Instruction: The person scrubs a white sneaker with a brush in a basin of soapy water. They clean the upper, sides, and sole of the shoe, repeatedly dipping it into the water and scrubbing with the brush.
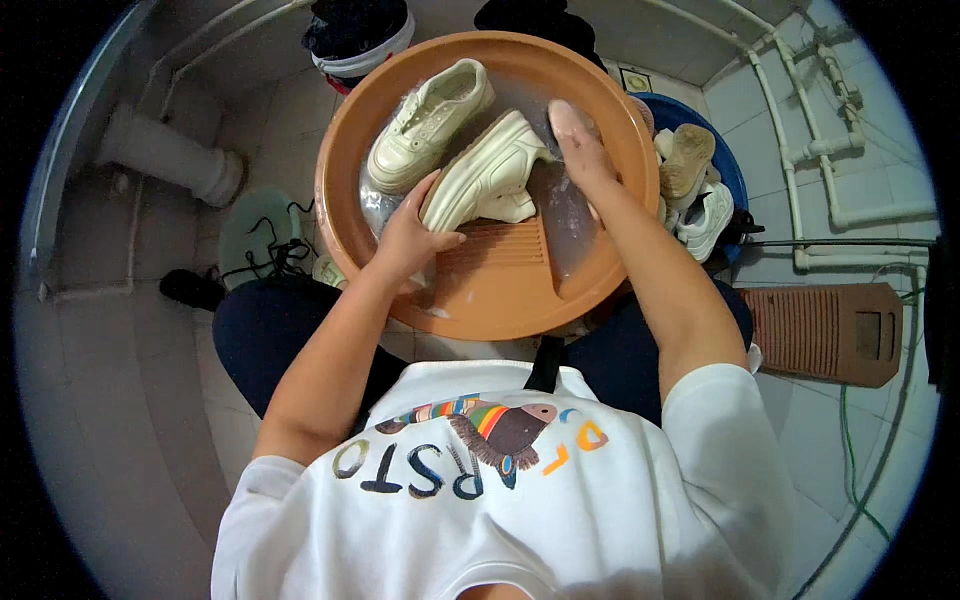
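Observation:
A round orange basin with a ribbed washboard part holds murky water and two cream sneakers. My left hand grips the heel end of the nearer sneaker, which lies on its side with the sole toward me. My right hand rests flat at that sneaker's toe end, fingers together and wet. The second sneaker lies upright in the water at the far left of the basin, apart from both hands.
A blue tub with more light shoes stands right of the basin. A brown washboard lies on the tiled floor at right. Black laces lie on a pale green lid at left. White pipes run along the walls.

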